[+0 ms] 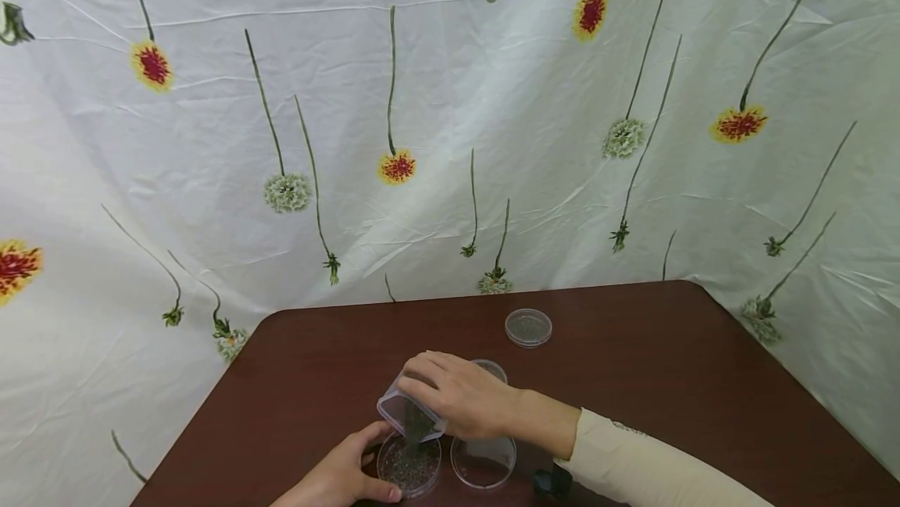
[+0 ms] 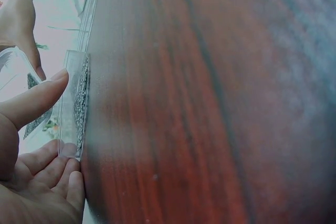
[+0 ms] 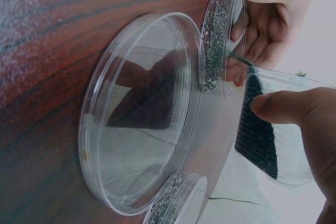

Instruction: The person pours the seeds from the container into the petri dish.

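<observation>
My right hand (image 1: 460,396) grips a clear plastic container (image 1: 395,407), tilted low over a petri dish (image 1: 410,469). Dark granules (image 3: 257,129) lie against the container's lower wall, its mouth right above the dish. Grey-black granules cover the floor of that dish, which stands on the table. With thumb and fingers at opposite parts of its rim, my left hand (image 1: 341,469) holds the dish. In the right wrist view the thumb (image 3: 262,106) of my right hand presses the container's side. A second petri dish (image 3: 92,145), without granules, stands right beside the first.
Behind my right hand a petri dish (image 1: 494,369) with granules is partly hidden. Farther back stands another round dish (image 1: 529,327). A small black object (image 1: 551,483) lies by the right sleeve. The brown table (image 1: 337,351) ends at a flower-printed cloth (image 1: 436,85).
</observation>
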The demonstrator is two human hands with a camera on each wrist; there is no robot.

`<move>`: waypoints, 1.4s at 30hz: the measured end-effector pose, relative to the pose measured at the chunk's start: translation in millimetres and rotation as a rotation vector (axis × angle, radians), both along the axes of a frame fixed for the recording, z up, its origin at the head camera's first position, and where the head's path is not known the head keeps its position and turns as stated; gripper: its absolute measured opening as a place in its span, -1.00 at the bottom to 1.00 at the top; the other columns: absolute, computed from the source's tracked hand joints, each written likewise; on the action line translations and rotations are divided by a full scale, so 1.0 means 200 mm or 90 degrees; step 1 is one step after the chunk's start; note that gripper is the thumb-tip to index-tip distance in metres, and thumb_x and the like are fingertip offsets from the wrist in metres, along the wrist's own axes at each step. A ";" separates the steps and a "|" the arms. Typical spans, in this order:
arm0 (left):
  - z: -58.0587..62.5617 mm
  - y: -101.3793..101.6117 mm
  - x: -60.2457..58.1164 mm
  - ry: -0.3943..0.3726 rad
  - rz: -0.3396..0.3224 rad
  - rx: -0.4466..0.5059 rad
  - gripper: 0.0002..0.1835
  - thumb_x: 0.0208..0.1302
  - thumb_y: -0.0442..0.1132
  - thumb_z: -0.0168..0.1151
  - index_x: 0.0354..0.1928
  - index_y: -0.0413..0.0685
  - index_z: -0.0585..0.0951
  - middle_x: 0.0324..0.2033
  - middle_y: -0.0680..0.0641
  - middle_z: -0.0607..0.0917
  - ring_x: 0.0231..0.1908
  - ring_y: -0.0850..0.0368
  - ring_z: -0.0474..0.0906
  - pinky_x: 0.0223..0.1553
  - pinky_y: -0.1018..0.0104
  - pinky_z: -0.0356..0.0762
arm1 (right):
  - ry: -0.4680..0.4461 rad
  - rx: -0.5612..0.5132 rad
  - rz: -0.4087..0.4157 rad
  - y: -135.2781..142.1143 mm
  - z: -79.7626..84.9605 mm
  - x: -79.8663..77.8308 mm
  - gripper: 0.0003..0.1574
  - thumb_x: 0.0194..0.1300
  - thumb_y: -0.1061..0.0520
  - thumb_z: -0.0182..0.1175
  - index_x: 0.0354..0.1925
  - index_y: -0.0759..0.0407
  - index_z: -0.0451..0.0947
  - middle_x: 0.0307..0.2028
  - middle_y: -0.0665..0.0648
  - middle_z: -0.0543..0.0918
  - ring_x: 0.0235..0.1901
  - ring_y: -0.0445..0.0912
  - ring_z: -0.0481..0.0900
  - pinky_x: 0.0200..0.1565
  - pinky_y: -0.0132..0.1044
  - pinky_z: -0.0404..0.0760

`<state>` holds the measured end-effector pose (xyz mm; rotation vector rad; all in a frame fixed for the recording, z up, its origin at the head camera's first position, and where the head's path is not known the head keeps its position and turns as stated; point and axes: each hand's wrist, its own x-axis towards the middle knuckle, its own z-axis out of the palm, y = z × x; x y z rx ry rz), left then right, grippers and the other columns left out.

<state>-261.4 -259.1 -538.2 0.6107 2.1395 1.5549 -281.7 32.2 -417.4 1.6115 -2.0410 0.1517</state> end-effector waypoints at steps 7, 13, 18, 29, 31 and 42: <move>-0.05 -0.02 -0.04 -0.024 0.012 0.002 0.04 0.01 -0.13 0.69 0.50 -0.20 0.31 0.40 -0.24 0.39 0.29 -0.19 0.45 0.11 0.19 0.58 | 0.011 0.004 0.001 0.00 0.00 0.00 -0.02 -0.01 0.16 0.62 0.33 0.17 0.39 0.23 0.15 0.44 0.27 0.00 0.41 0.45 -0.27 0.13; 0.00 -0.01 -0.01 0.007 -0.002 -0.005 -0.02 0.09 -0.17 0.65 0.49 -0.26 0.31 0.39 -0.23 0.41 0.29 -0.07 0.46 0.12 0.27 0.54 | 0.013 0.009 -0.005 0.00 0.01 0.01 0.00 -0.02 0.15 0.64 0.34 0.17 0.39 0.24 0.15 0.44 0.29 0.00 0.41 0.47 -0.26 0.10; 0.04 0.00 0.02 0.041 -0.023 -0.024 -0.04 0.16 -0.19 0.60 0.49 -0.35 0.27 0.39 -0.24 0.41 0.28 0.01 0.46 0.16 0.22 0.53 | 0.002 0.008 -0.008 0.01 0.00 0.00 0.02 -0.02 0.16 0.63 0.35 0.17 0.37 0.24 0.15 0.43 0.28 -0.01 0.40 0.43 -0.27 0.20; 0.03 0.01 0.01 0.031 0.025 -0.058 0.02 0.04 -0.06 0.67 0.49 -0.18 0.34 0.40 -0.23 0.40 0.36 -0.26 0.33 0.28 -0.25 0.36 | -0.201 -0.049 -0.038 0.05 0.01 0.00 0.12 0.07 0.03 0.65 0.45 0.15 0.26 0.33 0.16 0.37 0.35 0.00 0.34 0.30 -0.25 0.41; 0.08 0.03 0.04 0.044 0.025 -0.064 0.00 0.05 -0.11 0.67 0.47 -0.25 0.34 0.39 -0.27 0.41 0.35 -0.25 0.35 0.29 -0.15 0.40 | -0.247 -0.056 -0.059 0.05 0.01 0.00 0.16 0.04 0.05 0.66 0.46 0.15 0.25 0.36 0.14 0.34 0.37 -0.01 0.32 0.29 -0.25 0.43; 0.10 0.03 0.06 0.091 0.008 -0.077 -0.04 0.07 -0.14 0.66 0.45 -0.30 0.35 0.36 -0.27 0.43 0.28 -0.04 0.45 0.17 0.17 0.54 | -0.407 -0.152 -0.087 0.04 -0.01 -0.02 0.19 -0.06 0.07 0.72 0.42 0.17 0.29 0.30 0.09 0.39 0.25 -0.10 0.39 0.23 -0.23 0.47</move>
